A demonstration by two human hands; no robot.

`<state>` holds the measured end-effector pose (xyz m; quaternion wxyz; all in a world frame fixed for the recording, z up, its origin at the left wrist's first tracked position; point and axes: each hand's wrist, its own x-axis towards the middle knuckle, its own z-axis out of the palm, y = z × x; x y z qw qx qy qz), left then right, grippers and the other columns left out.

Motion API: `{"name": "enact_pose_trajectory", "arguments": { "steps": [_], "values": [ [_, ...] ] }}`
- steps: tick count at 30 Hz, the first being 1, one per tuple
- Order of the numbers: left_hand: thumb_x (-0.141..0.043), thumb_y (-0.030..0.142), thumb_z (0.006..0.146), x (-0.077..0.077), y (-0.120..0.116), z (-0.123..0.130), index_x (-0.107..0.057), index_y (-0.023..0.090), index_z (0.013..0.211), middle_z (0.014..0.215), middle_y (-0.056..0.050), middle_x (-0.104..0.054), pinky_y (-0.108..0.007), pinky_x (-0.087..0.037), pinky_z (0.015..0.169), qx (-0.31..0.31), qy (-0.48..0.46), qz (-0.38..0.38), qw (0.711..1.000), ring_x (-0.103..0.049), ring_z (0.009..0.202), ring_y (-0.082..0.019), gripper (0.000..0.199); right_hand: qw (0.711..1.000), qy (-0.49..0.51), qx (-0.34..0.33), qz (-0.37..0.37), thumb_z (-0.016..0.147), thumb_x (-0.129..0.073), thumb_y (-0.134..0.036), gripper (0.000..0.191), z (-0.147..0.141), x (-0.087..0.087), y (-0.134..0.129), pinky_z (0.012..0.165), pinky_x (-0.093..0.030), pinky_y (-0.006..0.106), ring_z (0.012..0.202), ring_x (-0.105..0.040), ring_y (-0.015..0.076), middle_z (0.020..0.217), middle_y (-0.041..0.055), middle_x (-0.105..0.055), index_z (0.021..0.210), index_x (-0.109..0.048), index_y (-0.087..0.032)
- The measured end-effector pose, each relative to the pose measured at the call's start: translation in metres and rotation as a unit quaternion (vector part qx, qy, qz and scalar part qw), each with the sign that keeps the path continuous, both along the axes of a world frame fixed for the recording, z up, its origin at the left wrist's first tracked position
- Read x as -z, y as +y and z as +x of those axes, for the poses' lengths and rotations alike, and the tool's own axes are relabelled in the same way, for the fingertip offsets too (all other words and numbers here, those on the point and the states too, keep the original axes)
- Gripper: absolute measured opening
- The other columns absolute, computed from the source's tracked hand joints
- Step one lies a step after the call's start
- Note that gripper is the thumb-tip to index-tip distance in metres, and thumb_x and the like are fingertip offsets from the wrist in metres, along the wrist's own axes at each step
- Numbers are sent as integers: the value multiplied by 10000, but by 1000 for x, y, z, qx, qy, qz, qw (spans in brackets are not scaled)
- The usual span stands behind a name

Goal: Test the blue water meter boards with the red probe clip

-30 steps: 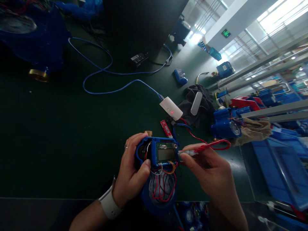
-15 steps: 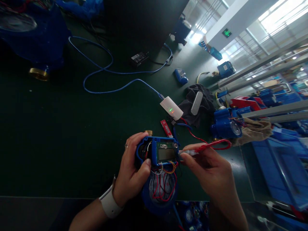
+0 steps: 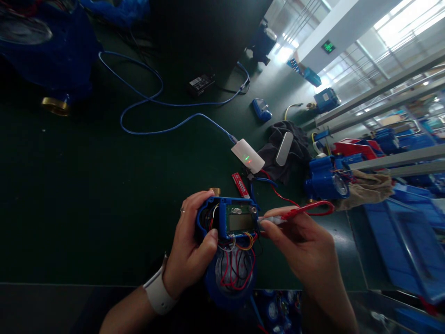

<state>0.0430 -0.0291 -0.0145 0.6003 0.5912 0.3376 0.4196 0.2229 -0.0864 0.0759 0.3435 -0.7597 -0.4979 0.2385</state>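
Note:
My left hand (image 3: 191, 246) is wrapped round the left side of a blue meter (image 3: 231, 292), its thumb on the housing edge. The housing is open and shows a circuit board with a grey display (image 3: 240, 222); red, black, white and yellow wires run below it over the round dial. In my right hand (image 3: 306, 246), thumb and fingers pinch a pale probe connector (image 3: 276, 220) with a red cable, its tip against the housing's right side. The exact contact point is hidden by the fingers. A brass fitting (image 3: 215, 191) sticks out at the top.
A white adapter box (image 3: 248, 156) with green and red lights lies beyond the meter, joined to a blue cable (image 3: 181, 105). Near it are a red label strip (image 3: 240, 185) and a dark cloth (image 3: 302, 144). More blue meters (image 3: 325, 181) and blue bins (image 3: 392, 241) stand right.

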Motion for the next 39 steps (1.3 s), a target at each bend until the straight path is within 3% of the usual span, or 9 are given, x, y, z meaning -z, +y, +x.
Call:
{"name": "enact_pose_trajectory", "arguments": {
  "steps": [23, 39],
  "values": [
    [-496, 228, 869, -1, 0, 0, -425, 277, 1336, 1336, -68, -512, -486, -370, 1033, -3, 5, 2, 1000, -489, 1204, -293, 475, 1000, 3, -1, -4, 822, -725, -206, 59, 2, 2, -3, 560, -599, 178, 599, -701, 125, 732, -25, -726, 861, -684, -226],
    [-494, 228, 895, 3, 0, -2, -427, 343, 1374, 1362, -27, -497, -473, -381, 1059, -9, -1, 13, 1000, -476, 1218, -263, 498, 1000, -9, -10, 23, 804, -727, -202, 53, 0, 2, 3, 519, -563, 117, 549, -688, 87, 683, -35, -715, 827, -679, -198]
  ]
}}
